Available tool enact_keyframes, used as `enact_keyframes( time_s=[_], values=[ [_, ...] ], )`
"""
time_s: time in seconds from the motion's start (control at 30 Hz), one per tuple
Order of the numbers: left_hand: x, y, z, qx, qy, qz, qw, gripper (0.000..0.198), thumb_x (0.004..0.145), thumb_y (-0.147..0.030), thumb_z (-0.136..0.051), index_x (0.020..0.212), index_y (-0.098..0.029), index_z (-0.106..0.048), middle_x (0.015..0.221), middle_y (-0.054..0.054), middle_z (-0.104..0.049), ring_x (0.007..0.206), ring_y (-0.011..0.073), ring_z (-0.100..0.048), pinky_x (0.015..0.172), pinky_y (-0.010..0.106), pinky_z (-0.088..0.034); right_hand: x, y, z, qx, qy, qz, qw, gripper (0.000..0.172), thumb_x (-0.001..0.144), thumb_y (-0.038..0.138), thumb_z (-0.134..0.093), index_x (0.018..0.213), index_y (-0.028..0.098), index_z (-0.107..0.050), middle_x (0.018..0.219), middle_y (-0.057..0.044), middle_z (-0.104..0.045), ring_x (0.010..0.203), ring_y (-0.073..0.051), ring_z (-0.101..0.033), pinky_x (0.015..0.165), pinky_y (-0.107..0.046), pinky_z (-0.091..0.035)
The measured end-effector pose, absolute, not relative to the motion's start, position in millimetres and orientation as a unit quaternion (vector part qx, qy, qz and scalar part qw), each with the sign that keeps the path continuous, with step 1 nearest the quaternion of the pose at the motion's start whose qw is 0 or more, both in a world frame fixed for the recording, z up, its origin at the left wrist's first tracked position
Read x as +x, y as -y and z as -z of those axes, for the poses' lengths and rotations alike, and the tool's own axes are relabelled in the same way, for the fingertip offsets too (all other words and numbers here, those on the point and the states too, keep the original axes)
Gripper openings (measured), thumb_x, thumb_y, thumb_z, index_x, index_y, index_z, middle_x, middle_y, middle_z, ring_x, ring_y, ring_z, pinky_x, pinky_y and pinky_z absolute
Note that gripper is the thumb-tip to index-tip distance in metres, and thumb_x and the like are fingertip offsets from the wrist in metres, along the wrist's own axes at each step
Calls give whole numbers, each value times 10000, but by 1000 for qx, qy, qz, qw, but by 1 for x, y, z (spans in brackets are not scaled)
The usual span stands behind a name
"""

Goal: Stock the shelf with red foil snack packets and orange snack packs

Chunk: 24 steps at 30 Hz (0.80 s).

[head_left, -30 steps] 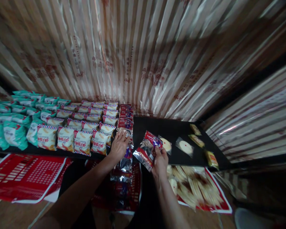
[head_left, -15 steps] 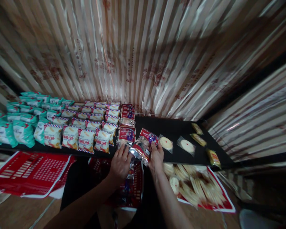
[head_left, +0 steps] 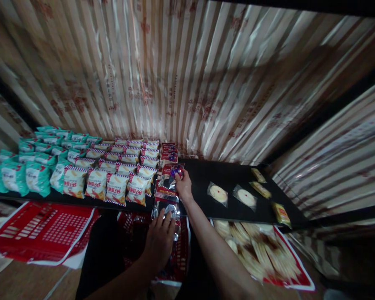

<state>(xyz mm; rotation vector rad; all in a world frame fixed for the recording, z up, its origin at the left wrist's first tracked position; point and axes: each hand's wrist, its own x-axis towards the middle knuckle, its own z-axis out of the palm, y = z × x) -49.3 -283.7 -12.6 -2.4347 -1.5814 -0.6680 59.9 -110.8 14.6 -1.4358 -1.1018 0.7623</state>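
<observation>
My right hand (head_left: 184,185) pinches the upper right corner of a red snack packet (head_left: 172,170) in the narrow column of red packets. My left hand (head_left: 160,233) lies with its fingers stretched out on the silver lower part of a packet (head_left: 166,206) at the shelf's front edge. Further red packets (head_left: 168,155) line up behind the held one. Directly left of them stand rows of white snack bags (head_left: 136,188) with striped tops. How the red packets overlap under my hands is hard to make out.
Turquoise bags (head_left: 37,179) fill the left of the black shelf (head_left: 196,175). Two round wrapped pastries (head_left: 218,193) and several yellow packets (head_left: 281,214) lie to the right. Below are a red basket (head_left: 65,229) and a pile of round wrapped pieces (head_left: 259,250). Striped sheeting (head_left: 181,83) hangs behind.
My right hand has carried the red packet left and back into the column of red packets. My left hand has shifted slightly down onto the silver packet part. The view has tilted slightly.
</observation>
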Motion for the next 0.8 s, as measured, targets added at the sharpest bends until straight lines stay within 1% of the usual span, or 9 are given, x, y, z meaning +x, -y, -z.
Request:
enact_keyframes(
  time_s=[0.07, 0.13, 0.23, 0.37, 0.53, 0.63, 0.7, 0.8],
  values=[
    [-50, 283, 14, -816, 529, 221, 75, 302, 872, -227, -481, 1140, -237, -620, 1289, 25, -587, 1204, 247, -507, 923, 364, -449, 58, 106, -14, -613, 494, -310, 533, 466, 762, 328, -553, 1202, 177, -538, 897, -44, -697, 784, -181, -640, 758, -315, -480],
    [-50, 283, 15, -816, 533, 215, 67, 310, 871, -220, -480, 1149, -242, -617, 1293, 28, -584, 1204, 239, -505, 933, 363, -443, 56, 107, -15, -623, 513, -298, 510, 532, 766, 296, -554, 1280, 181, -484, 917, -55, -700, 796, -192, -647, 770, -328, -482],
    [-51, 283, 15, -818, 532, 212, 61, 318, 877, -220, -470, 1161, -241, -613, 1290, 32, -585, 1221, 235, -490, 956, 361, -432, 54, 114, -16, -630, 543, -263, 489, 587, 763, 256, -562, 1335, 205, -440, 953, -62, -698, 813, -204, -649, 780, -335, -484],
    [-51, 283, 15, -821, 526, 212, 59, 337, 874, -212, -468, 1182, -233, -601, 1309, 36, -571, 1243, 239, -471, 963, 359, -433, 52, 117, -16, -628, 585, -229, 459, 505, 801, 227, -510, 1304, 249, -484, 1073, -63, -674, 868, -201, -644, 819, -332, -475],
    [-51, 281, 16, -821, 523, 220, 61, 314, 880, -217, -464, 1154, -236, -617, 1280, 39, -592, 1197, 239, -513, 936, 367, -458, 50, 112, -15, -646, 639, -160, 386, 393, 814, 189, -480, 1191, 193, -588, 1120, -99, -639, 989, -223, -593, 894, -337, -441],
    [-51, 280, 17, -820, 524, 221, 60, 312, 876, -211, -467, 1149, -240, -615, 1269, 34, -598, 1191, 244, -521, 930, 373, -467, 50, 112, -14, -657, 656, -123, 350, 377, 817, 177, -469, 1169, 179, -604, 1110, -116, -624, 1035, -248, -548, 914, -356, -423],
    [-51, 280, 16, -824, 522, 214, 61, 322, 876, -195, -455, 1157, -235, -608, 1279, 40, -590, 1205, 251, -510, 939, 384, -463, 50, 114, -12, -664, 656, -106, 342, 383, 817, 174, -465, 1175, 179, -603, 1122, -127, -607, 1037, -261, -528, 908, -368, -419],
    [-52, 280, 16, -831, 513, 205, 62, 331, 876, -190, -447, 1168, -228, -599, 1302, 56, -571, 1237, 253, -481, 964, 390, -446, 50, 115, -9, -663, 654, -86, 355, 381, 811, 180, -470, 1164, 200, -612, 1177, -128, -568, 1073, -274, -485, 920, -389, -402]
  ],
)
